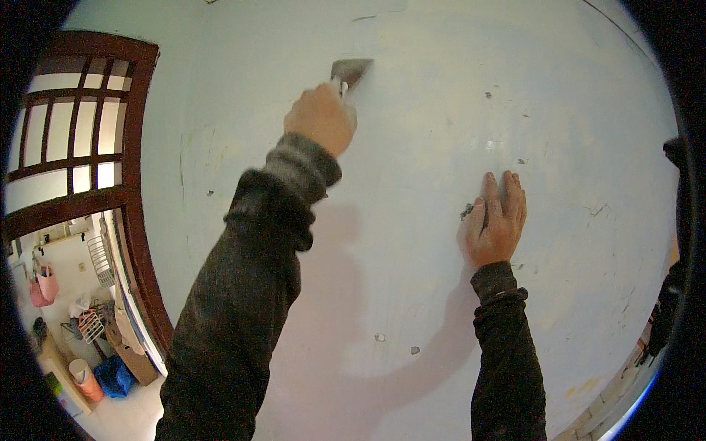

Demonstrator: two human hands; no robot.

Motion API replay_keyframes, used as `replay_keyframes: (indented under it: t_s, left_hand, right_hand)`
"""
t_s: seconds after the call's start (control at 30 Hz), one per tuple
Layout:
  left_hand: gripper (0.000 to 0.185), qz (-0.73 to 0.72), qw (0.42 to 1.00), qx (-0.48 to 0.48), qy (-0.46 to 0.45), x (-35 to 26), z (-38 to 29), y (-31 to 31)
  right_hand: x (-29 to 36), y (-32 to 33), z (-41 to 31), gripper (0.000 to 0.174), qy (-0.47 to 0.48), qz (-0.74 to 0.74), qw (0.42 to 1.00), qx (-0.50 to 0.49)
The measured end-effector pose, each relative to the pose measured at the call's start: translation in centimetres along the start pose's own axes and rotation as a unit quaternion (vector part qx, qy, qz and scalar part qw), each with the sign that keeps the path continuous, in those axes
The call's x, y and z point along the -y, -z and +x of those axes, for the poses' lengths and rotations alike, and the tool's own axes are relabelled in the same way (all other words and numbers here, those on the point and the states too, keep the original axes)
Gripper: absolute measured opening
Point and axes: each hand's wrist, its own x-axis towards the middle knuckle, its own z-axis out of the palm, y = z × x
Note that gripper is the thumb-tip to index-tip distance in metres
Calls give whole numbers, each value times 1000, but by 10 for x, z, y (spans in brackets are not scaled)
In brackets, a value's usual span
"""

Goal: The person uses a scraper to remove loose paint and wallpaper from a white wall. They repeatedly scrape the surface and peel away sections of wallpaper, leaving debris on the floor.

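Observation:
My left hand (322,118) is closed around the handle of a putty knife (351,73), whose broad blade lies at the wall, up and left of the middle of the view. The blade is slightly blurred. Against the painted wall (408,220) my right hand (496,220) rests flat, lower and to the right, its fingers pointing up and the thumb a little apart. Beside that thumb is a dark chipped spot (466,211). More small chips and scratches mark the pale blue paint. Both forearms wear dark sleeves.
On the left stands a dark red wooden frame (132,110) with barred panes. Through its opening show a pink bag (45,284), a blue plastic bag (114,377) and an orange cylindrical container (86,380). Dark objects line the right rim.

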Motion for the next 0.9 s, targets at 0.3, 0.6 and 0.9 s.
replay_keyframes:
  t_s: [0.3,0.6,0.9]
  left_hand:
    - [28,-50,995,-77,-46,-17,8,14]
    - [26,-29,999,14,-27,-6,20,1]
    - [28,-16,1000,3,-20,-10,42,11]
  right_hand:
    - [-1,0,-2,42,-6,-3,1000,4]
    - [-2,0,-3,41,-2,7,1000,-2]
    - [-3,0,-3,41,-18,15,1000,10]
